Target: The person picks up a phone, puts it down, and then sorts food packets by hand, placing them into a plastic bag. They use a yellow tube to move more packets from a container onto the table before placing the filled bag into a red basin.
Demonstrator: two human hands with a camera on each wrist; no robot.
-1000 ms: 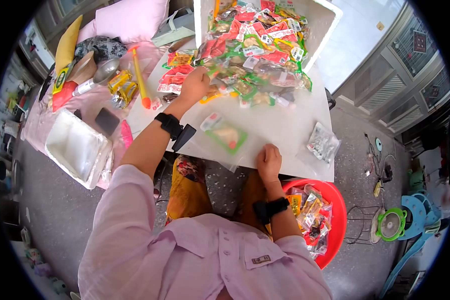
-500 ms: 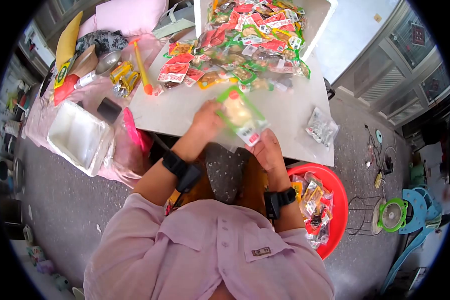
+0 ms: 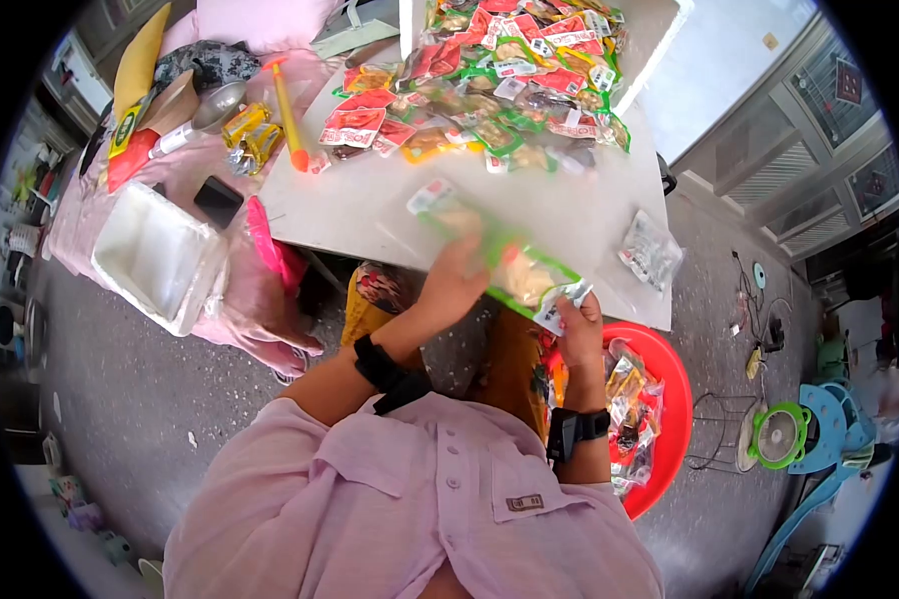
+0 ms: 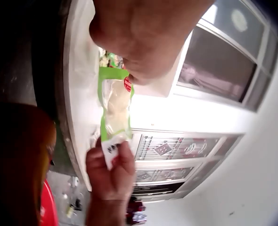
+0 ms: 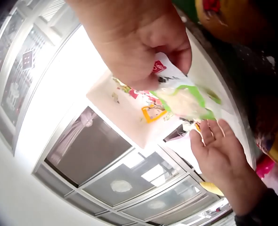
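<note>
A green-edged clear food packet (image 3: 527,277) with pale contents hangs over the table's near edge. My right hand (image 3: 581,327) pinches its white printed end, as the right wrist view also shows. Close to the packet's other end is my left hand (image 3: 455,282), its fingers (image 5: 215,129) extended and palm turned up in the right wrist view. Beyond the left hand, a second green-edged packet (image 3: 440,200) appears blurred over the white table (image 3: 370,215).
A heap of red and green food packets (image 3: 514,85) spills from a white foam box (image 3: 659,30) at the back. A clear bag (image 3: 652,250) lies right. Below stands a red basin (image 3: 677,399) of packets. An empty foam tray (image 3: 155,255) is left.
The left hand has come back from the heap toward the near edge. The right hand, first resting at the edge, now holds a packet by its end and has shifted right.
</note>
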